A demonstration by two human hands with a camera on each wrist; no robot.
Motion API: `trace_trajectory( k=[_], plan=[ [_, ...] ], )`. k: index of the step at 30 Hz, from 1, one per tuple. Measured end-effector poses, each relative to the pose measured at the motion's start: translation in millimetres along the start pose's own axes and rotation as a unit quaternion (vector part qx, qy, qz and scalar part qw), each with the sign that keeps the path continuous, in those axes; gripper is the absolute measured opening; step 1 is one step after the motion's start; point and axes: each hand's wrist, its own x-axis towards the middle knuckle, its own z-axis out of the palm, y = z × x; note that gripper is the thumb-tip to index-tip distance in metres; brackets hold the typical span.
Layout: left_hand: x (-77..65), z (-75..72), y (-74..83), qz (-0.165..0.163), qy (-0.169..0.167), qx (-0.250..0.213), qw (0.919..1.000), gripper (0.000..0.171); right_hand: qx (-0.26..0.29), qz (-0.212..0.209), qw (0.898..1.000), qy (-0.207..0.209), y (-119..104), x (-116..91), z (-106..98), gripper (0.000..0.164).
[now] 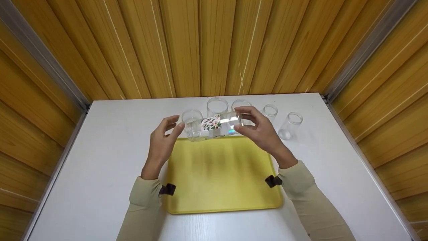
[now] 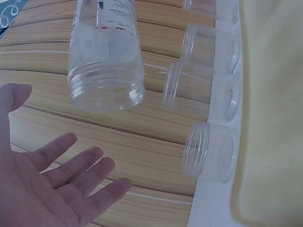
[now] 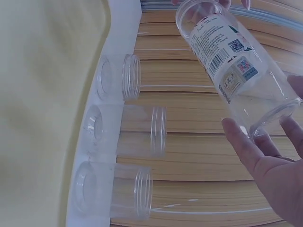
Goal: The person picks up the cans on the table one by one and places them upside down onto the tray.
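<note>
A clear, lidless jar (image 1: 229, 124) with a flowered label (image 1: 211, 123) lies nearly level in the air above the tray's far edge, its threaded mouth to the left. My right hand (image 1: 261, 132) grips it by the base, thumb on the near side and fingers on the far side; the right wrist view shows the base (image 3: 279, 111) between them. Beside the mouth, my left hand (image 1: 161, 139) is spread with relaxed fingers. In the left wrist view a gap separates those fingers (image 2: 87, 165) from the jar's rim (image 2: 106, 97). Printed text and codes face the right wrist camera.
Several clear open jars stand in a row behind the tray, among them a short one (image 1: 192, 114), a wide one (image 1: 217, 106) and a slim one (image 1: 290, 126) at the right. The yellow tray (image 1: 220, 177) lies on the white table (image 1: 110, 160), with wood-patterned walls (image 1: 214, 50) around.
</note>
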Motion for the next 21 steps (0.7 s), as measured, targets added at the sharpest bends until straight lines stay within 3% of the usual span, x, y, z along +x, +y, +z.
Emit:
trace_trajectory(
  k=[3,6,12,16,21],
  plan=[
    [-0.4,-2.6,-4.3,-0.004,-0.009,0.022,0.9997,0.057,-0.049,-0.009,0.999,-0.003,-4,-3,0,0.053],
    [-0.5,-5.0,-7.8,-0.013,-0.019,0.042,0.9989,0.06,-0.125,-0.04,0.991,-0.008,-6,-5,0,0.053],
    [-1.2,-8.2,-14.6,-0.037,-0.03,0.064,0.9968,0.063,-0.268,-0.104,0.958,-0.016,-10,-9,1,0.05],
    [-1.5,-8.4,-18.0,-0.041,-0.032,0.081,0.9953,0.064,-0.31,-0.108,0.944,-0.021,-13,-11,1,0.05],
    [-0.9,-8.7,-21.2,-0.043,-0.035,0.117,0.9916,0.066,-0.336,-0.111,0.935,-0.023,-15,-12,0,0.049]
  ],
)
